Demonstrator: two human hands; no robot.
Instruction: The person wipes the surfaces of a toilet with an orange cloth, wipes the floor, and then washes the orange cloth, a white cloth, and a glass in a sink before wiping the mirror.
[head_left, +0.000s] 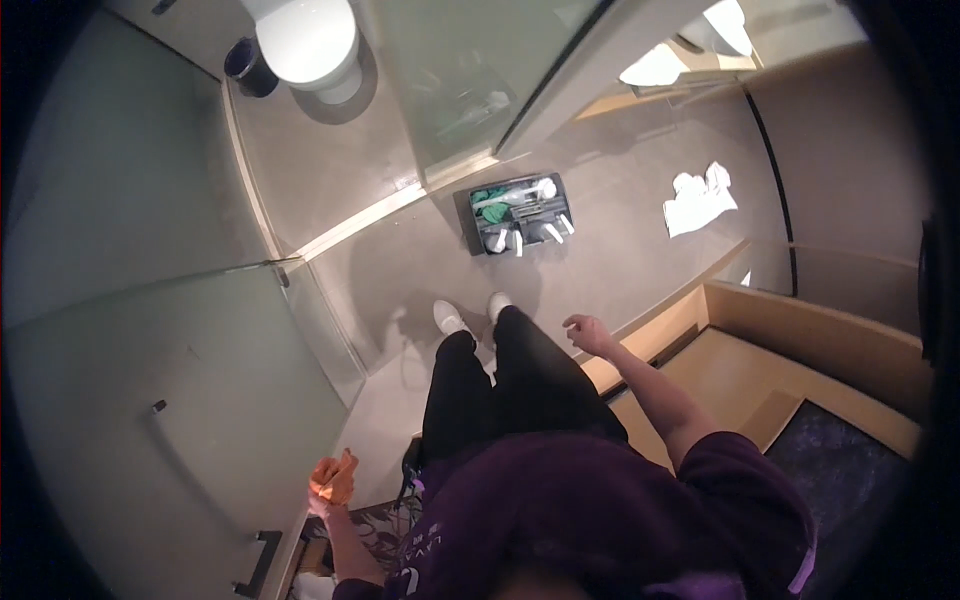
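Observation:
On the left, beside the frosted glass door (187, 420), my left hand (321, 501) is closed around a bunched orange cloth or glove (334, 477); which of the two I cannot tell. My right hand (590, 335) hangs to the right of my legs, fingers loosely curled and slightly apart, holding nothing. Ahead of my white shoes, a dark caddy (474, 234) stands on the floor. In it lie a green cloth (495, 213), a brush-like white tool (546, 187) and several bottles with white spray heads. Crumpled white cloths (699, 202) lie on the floor further right.
A white toilet (309, 41) and a dark waste bin (251, 69) stand behind a raised floor sill (360, 223) at upper left. A glass panel (457, 90) rises beyond the caddy. Low wooden furniture (810, 319) borders my right side. The door bears a dark handle (262, 564).

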